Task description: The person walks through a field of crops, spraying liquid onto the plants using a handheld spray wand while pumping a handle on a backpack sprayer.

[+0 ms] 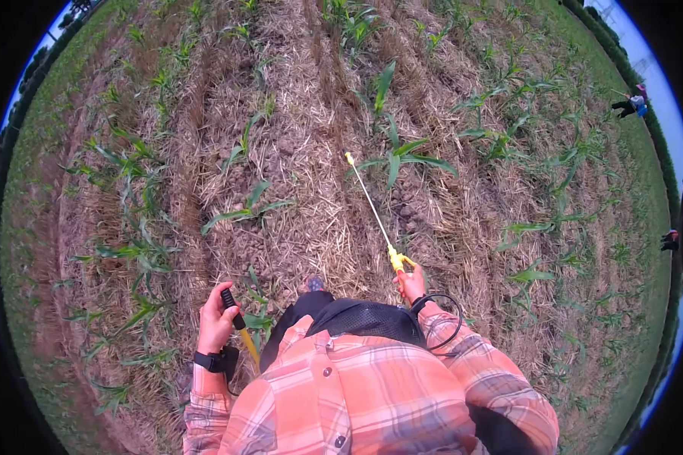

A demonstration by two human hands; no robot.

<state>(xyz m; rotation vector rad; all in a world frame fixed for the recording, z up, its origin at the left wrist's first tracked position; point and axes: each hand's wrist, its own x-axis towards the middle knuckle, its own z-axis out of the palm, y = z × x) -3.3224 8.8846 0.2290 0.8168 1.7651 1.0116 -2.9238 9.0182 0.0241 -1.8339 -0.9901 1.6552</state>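
Note:
My right hand (pixel 411 286) is closed round the yellow handle of a spray wand (pixel 372 203). Its thin pale tube slants forward and left to a yellow nozzle (pixel 349 158), just left of a young corn plant (pixel 395 157). A black hose (pixel 458 307) loops beside my right wrist. At the lower left, my left hand (pixel 215 324) grips the black end of a yellow lever (pixel 247 343), which looks like a sprayer's pump handle. The lever's lower end is hidden by my body, and no tank shows.
Young corn plants (pixel 247 211) stand in rows over dry straw and soil (pixel 303 171). One shoe (pixel 315 283) shows ahead of my body. Far off at the right edge are two people (pixel 634 101), (pixel 669 240). Trees line the field's edge.

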